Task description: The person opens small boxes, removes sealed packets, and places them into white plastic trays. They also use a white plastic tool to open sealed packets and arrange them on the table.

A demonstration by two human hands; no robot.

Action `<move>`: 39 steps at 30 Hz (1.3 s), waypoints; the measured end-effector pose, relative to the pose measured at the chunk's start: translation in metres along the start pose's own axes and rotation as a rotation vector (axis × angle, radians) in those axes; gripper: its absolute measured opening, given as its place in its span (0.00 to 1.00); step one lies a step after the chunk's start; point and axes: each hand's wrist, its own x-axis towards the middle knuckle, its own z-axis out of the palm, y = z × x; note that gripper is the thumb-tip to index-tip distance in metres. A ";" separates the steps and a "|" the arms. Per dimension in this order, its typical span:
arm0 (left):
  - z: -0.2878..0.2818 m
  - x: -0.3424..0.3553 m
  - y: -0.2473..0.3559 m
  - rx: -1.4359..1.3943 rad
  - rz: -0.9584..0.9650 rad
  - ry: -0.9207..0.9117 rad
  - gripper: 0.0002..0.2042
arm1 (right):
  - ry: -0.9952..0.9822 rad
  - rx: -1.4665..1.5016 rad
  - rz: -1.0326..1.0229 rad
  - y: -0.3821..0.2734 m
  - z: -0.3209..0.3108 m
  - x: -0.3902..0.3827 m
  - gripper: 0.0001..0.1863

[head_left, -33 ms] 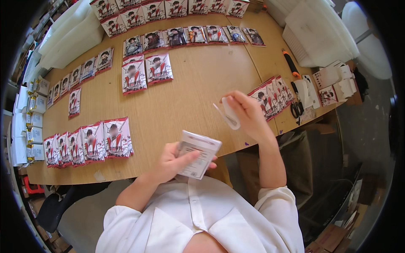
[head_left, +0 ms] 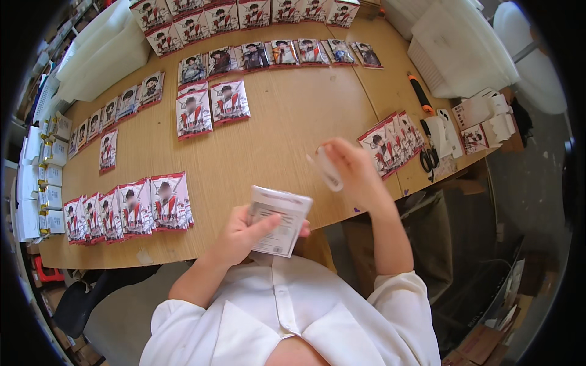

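My left hand (head_left: pixel 241 236) holds a flat white packet (head_left: pixel 282 221) with its printed back facing up, thumb across its face. The packet is above the table's near edge, close to my shirt. To the right, my right hand (head_left: pixel 357 168) is raised over the table with its fingers pinched on a small white roll (head_left: pixel 330 169), which is partly blurred. Beside that hand lies an overlapping row of red-and-white picture packets (head_left: pixel 381 149). More such packets (head_left: pixel 135 204) lie fanned out at the near left, and two small stacks (head_left: pixel 231 100) sit toward the middle.
Picture packets (head_left: pixel 282 53) line the back, before stacked display boxes (head_left: pixel 221 17). Black scissors (head_left: pixel 429 152) and an orange-and-black cutter (head_left: pixel 420 93) lie at the right. White plastic bins (head_left: pixel 467 46) stand at the back corners; small white boxes (head_left: pixel 54 174) line the left edge.
My left hand and its packet have shifted slightly left and up. My right hand with the white roll has moved a little down and left.
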 end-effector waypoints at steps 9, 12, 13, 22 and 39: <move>-0.006 0.009 -0.006 -0.340 0.262 0.343 0.20 | 0.291 -0.436 -0.265 0.005 0.048 -0.018 0.08; -0.011 0.006 -0.017 -0.301 0.280 0.373 0.21 | 0.220 0.221 -0.131 0.006 0.051 -0.033 0.15; -0.012 0.004 -0.020 -0.294 0.280 0.368 0.21 | 0.094 0.586 -0.061 0.000 0.055 -0.040 0.17; -0.001 0.002 -0.009 0.695 0.586 0.307 0.24 | 0.558 0.127 -0.145 -0.015 0.027 -0.062 0.20; -0.022 -0.043 0.025 1.566 0.672 0.849 0.16 | 0.479 -0.822 -0.215 0.039 -0.005 -0.052 0.18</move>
